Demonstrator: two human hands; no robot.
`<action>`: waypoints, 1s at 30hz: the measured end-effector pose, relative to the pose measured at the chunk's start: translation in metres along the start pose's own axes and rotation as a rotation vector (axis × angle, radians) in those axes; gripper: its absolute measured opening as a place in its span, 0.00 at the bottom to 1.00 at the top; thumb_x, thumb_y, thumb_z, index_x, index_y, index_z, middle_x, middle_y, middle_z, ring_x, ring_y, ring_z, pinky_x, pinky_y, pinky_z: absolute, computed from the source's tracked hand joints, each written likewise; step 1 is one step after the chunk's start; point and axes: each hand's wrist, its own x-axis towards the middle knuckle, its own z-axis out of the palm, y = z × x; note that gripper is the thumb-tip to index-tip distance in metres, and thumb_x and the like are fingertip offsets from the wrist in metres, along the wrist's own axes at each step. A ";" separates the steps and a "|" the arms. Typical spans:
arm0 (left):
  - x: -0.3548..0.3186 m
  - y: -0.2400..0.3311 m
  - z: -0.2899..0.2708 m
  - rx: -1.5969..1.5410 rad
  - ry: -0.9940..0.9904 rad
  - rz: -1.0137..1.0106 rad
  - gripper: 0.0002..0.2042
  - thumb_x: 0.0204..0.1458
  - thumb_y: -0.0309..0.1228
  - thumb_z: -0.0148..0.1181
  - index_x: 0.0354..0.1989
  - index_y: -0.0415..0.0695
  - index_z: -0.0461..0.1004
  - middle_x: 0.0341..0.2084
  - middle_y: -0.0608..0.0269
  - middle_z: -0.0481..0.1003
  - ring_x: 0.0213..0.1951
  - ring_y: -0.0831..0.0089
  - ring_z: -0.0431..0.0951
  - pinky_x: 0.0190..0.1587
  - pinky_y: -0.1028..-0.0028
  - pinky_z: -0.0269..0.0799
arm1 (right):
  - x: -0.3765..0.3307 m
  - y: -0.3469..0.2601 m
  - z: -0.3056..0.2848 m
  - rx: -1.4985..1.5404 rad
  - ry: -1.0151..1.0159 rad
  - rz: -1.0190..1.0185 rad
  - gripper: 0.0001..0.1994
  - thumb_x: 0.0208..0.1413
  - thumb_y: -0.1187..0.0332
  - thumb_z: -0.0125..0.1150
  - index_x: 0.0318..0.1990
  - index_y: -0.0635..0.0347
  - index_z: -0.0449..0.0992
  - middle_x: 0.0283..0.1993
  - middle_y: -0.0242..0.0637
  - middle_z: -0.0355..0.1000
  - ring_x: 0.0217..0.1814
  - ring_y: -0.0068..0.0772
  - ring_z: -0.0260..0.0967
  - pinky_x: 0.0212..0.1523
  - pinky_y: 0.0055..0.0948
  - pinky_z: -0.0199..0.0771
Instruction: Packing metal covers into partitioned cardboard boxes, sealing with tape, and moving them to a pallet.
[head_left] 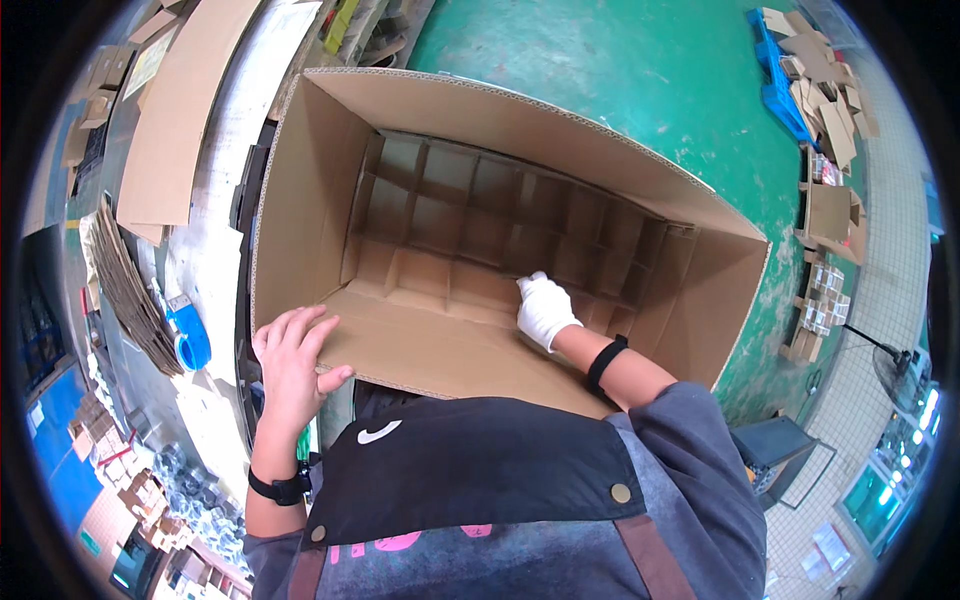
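Observation:
A large open cardboard box (400,352) stands in front of me with its flaps up. Inside, a grid of cardboard dividers (455,252) splits the bottom into several cells, which show no contents. My left hand (290,362), bare, grips the box's near left edge, fingers over the inner side and thumb by the outer side. Reaching down into the box is my right hand (546,310) in a white glove. Its fingers are bent together at the top of a divider near the middle of the near rows; the fingertips are partly hidden.
On the left, a worktable (215,165) carries flat cardboard sheets (165,150), a stack of folded cardboard (130,280) and a blue tape dispenser (190,335). Blue crates (785,100) with cardboard scraps stand far right on the green floor (560,55). A fan (893,365) is at right.

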 end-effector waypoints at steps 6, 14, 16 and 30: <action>-0.002 0.001 0.001 0.008 0.001 0.014 0.35 0.46 0.65 0.49 0.48 0.45 0.75 0.50 0.60 0.72 0.55 0.58 0.68 0.57 0.57 0.53 | 0.004 0.006 0.004 -0.019 -0.037 -0.098 0.10 0.54 0.72 0.52 0.41 0.60 0.78 0.42 0.52 0.72 0.44 0.51 0.74 0.45 0.43 0.75; -0.003 0.000 0.002 -0.009 0.024 -0.002 0.35 0.45 0.65 0.49 0.48 0.45 0.75 0.50 0.60 0.72 0.55 0.58 0.68 0.57 0.57 0.52 | 0.010 0.006 0.005 -0.057 -0.059 -0.103 0.11 0.52 0.73 0.52 0.42 0.61 0.78 0.43 0.52 0.73 0.44 0.52 0.74 0.44 0.42 0.76; -0.007 0.000 0.003 0.005 0.028 0.000 0.35 0.45 0.65 0.50 0.48 0.45 0.75 0.50 0.60 0.72 0.55 0.59 0.67 0.58 0.57 0.52 | 0.014 0.001 0.006 -0.138 -0.063 -0.153 0.16 0.48 0.75 0.54 0.46 0.61 0.77 0.44 0.53 0.73 0.45 0.54 0.73 0.45 0.43 0.75; -0.005 -0.003 0.007 -0.051 0.086 -0.005 0.31 0.39 0.58 0.61 0.47 0.49 0.76 0.50 0.65 0.73 0.55 0.65 0.68 0.58 0.57 0.54 | 0.004 0.031 0.008 -0.427 -0.052 -0.178 0.14 0.51 0.70 0.56 0.47 0.52 0.76 0.42 0.43 0.73 0.42 0.43 0.75 0.40 0.42 0.76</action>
